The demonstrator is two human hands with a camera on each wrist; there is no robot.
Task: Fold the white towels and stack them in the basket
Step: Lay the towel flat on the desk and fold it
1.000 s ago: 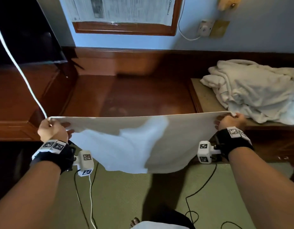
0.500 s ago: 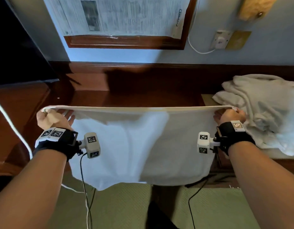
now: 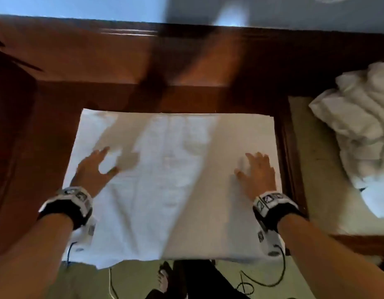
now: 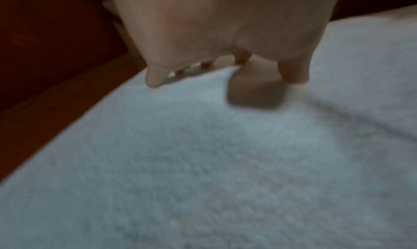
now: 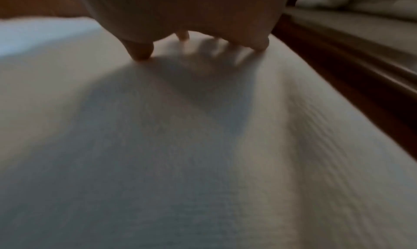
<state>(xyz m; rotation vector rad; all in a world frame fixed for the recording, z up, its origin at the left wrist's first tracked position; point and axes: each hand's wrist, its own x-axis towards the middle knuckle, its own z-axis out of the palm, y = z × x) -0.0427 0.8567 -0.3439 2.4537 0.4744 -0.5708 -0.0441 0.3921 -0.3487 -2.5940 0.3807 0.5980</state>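
Towel (image 3: 171, 180) near edge cut off; hands (image 3: 96, 167) (image 3: 259, 173) blurred, apparently flat.

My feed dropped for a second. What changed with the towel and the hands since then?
The towel went from hanging in the air to lying flat on the wooden surface. Both hands let go of its top corners: left hand and right hand now press it with spread fingers. The towel pile stays at right.

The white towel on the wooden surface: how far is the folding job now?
Done: one towel is spread flat. In hand: left hand and right hand press it with open palms. Left: folding it, then the crumpled pile. No basket is visible.
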